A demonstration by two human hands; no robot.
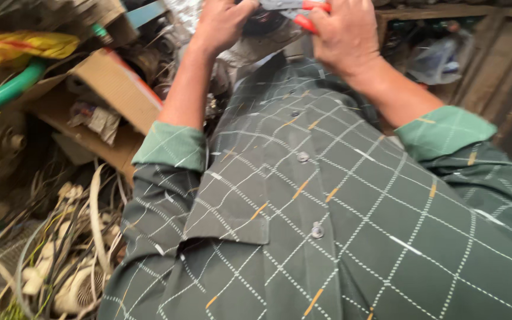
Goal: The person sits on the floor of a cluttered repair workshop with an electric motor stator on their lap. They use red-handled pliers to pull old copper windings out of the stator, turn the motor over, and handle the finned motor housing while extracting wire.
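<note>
Cluttered cardboard (117, 89), right hand (345, 38) gripping red-handled pliers (300, 9)

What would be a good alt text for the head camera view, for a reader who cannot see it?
At the top edge, the right hand grips red-handled pliers while the left hand holds a dark round part. A green checked shirt fills the foreground; a cardboard box, a green hose and tangled wires lie on the left.
</note>
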